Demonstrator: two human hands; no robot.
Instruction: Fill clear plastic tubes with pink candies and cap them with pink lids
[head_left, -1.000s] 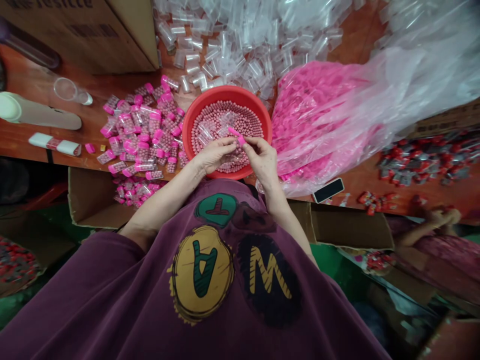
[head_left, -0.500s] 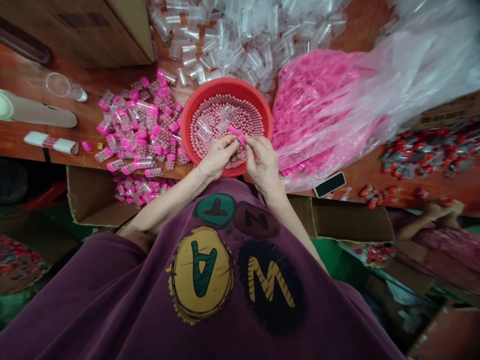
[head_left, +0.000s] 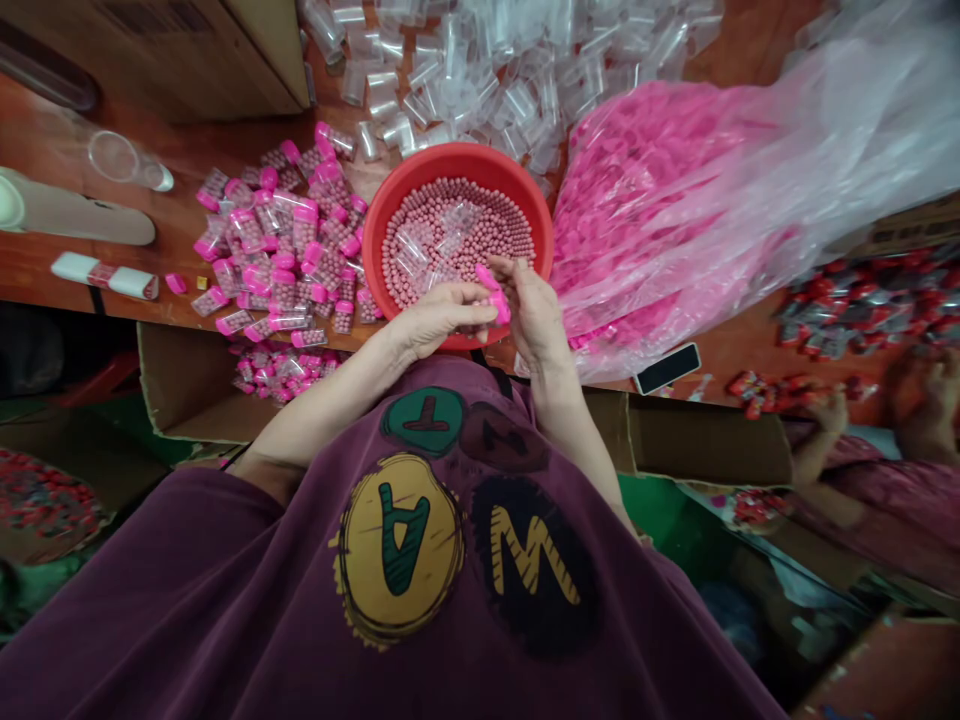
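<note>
Over the near rim of a red basin (head_left: pixel 377 270), both hands meet at a bright pink plastic cap (head_left: pixel 496 298) that looks hinged, in two parts. My left hand (head_left: pixel 450 312) pinches it between thumb and fingers from the left. My right hand (head_left: pixel 534 308) curls around its other side, the fingertips bent over its top; the exact hold is partly hidden. Inside the basin lie many small pink beads (head_left: pixel 480 225) and some clear plastic tubes (head_left: pixel 411 255). Left of the basin is a heap of bead-filled tubes with pink caps (head_left: pixel 285 250).
Clear empty tubes (head_left: pixel 517 100) are piled behind the basin. A plastic bag of pink caps (head_left: pixel 637 200) lies to the right, with a phone (head_left: pixel 666 368) at the table edge. Cardboard boxes (head_left: pixel 705 435) stand below. A co-worker's hand (head_left: pixel 829 412) is far right.
Both hands have shifted slightly right and nearer my body with the pink cap. The cap has turned more upright, and my right fingers have lifted and opened somewhat around it.
</note>
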